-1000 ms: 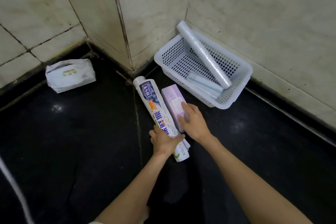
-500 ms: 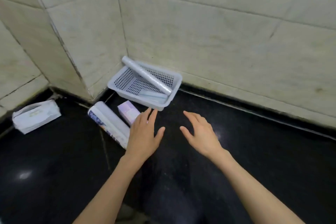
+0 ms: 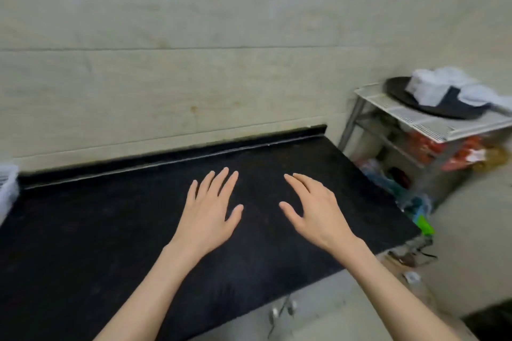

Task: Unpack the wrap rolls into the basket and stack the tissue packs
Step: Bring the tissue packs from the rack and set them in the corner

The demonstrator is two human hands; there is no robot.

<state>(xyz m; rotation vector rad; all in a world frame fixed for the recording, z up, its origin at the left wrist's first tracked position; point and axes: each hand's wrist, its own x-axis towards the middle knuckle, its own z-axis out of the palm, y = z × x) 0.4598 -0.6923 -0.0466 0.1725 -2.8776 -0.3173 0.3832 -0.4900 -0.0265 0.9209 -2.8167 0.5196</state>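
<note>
My left hand (image 3: 211, 209) and my right hand (image 3: 311, 209) hover side by side over the black countertop (image 3: 97, 230), palms down, fingers spread, holding nothing. Only a sliver of the white plastic basket (image 3: 7, 188) shows at the far left edge. The wrap rolls and tissue packs are out of view.
A tiled wall backs the counter. The counter ends at the right; beyond it stands a metal rack (image 3: 432, 124) with a dark round tray (image 3: 432, 102) and crumpled white bags (image 3: 443, 83) on top, and colourful packages on lower shelves. Clutter lies on the floor below.
My view has swung right, away from the corner. The basket, packaged roll, purple box and tissue pack left the frame. Both hands let go of the items and now spread open.
</note>
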